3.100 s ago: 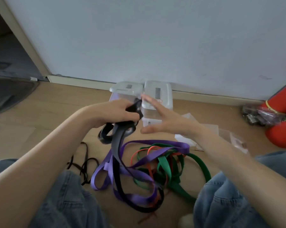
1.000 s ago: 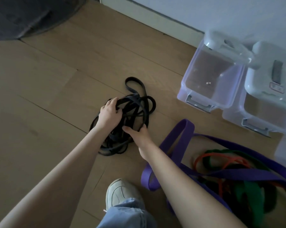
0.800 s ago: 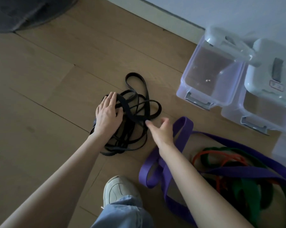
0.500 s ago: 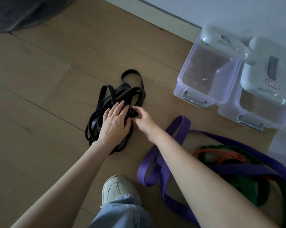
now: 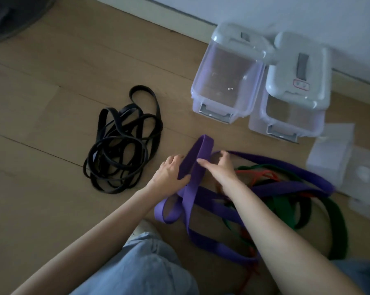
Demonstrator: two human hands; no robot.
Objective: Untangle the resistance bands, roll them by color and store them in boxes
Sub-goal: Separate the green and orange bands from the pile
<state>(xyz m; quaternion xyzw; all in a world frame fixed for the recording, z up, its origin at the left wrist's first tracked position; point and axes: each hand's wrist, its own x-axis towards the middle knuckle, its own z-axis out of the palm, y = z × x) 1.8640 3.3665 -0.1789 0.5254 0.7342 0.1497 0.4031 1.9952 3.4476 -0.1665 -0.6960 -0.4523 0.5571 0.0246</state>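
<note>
So the black bands [image 5: 124, 141] are out of the tangle, lying loose on the floor left of the purple band [image 5: 190, 188], but not rolled yet. Both hands are on purple now: left hand [image 5: 169, 173] grips the raised loop, right hand [image 5: 219, 167] pinches it from the other side. Green [image 5: 286, 205] and orange [image 5: 262, 174] bands are still knotted under it to the right. Two clear boxes [image 5: 226, 81] beyond the purple band look empty, lids propped up. My guess is most of the work is left
</note>
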